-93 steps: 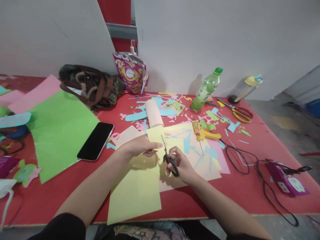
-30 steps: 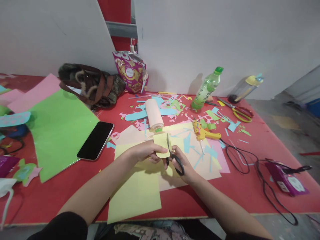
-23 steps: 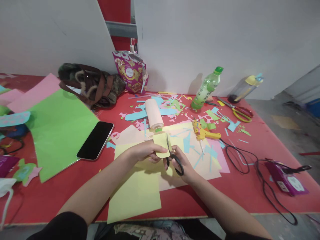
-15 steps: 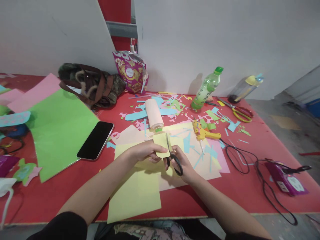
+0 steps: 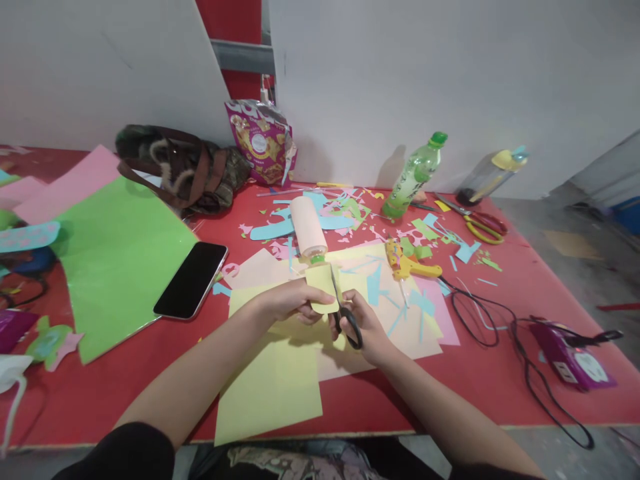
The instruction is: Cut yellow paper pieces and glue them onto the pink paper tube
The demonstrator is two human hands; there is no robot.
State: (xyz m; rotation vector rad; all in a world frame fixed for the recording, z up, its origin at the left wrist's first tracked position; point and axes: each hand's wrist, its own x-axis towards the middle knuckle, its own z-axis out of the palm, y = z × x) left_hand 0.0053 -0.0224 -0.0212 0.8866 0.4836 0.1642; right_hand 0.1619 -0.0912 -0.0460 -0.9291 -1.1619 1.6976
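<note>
My left hand [image 5: 303, 301] is closed on a small piece of yellow paper [image 5: 320, 283], thumb on top. In my right hand [image 5: 361, 323] are black-handled scissors [image 5: 353, 328], their blades lying along the right edge of that piece. Both hands are held over larger yellow sheets [image 5: 270, 393] and pale peach sheets. Just beyond the paper lies a bottle wrapped in pale pink paper [image 5: 307, 227], its green cap toward me. A light blue paper shape [image 5: 273, 230] lies partly under the bottle.
A yellow glue gun [image 5: 413, 267] with a cord lies to the right, near paper scraps. Behind it stand a green drink bottle [image 5: 413, 177] and red-and-yellow-handled scissors [image 5: 485, 227]. On the left are a phone [image 5: 193, 280], a green sheet [image 5: 115, 267], a bag and a snack packet.
The scissors have shifted slightly, with the handle loop turned a little inward toward the left. My left hand still holds the yellow piece in nearly the same place.
</note>
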